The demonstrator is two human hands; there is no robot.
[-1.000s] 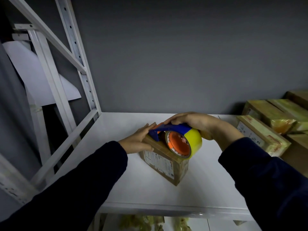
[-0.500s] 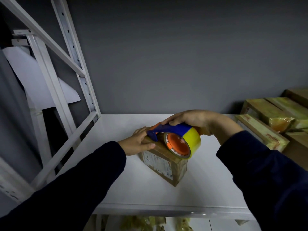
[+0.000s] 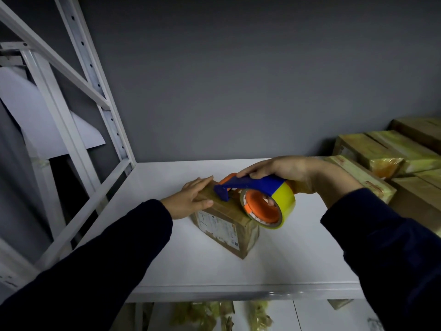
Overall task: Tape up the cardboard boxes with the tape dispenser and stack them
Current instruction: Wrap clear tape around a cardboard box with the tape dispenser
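At the right end of the white metal shelf board (image 3: 167,259) lay at least four tape-wrapped brown cardboard boxes (image 3: 372,151), seemingly finished and piled; the frame edge hid any others. At the board's middle, one small brown cardboard box (image 3: 226,230) was mid-taping, not yet stacked. One blue-and-orange tape dispenser with a yellow roll (image 3: 262,194) sat on its top, the right hand (image 3: 286,170) curled round it. The left hand (image 3: 191,201) pressed flat on the lid.

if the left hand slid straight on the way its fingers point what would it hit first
Probably the blue nose of the tape dispenser, which sits just past the fingertips of the left hand over the cardboard box; the depth is unclear.
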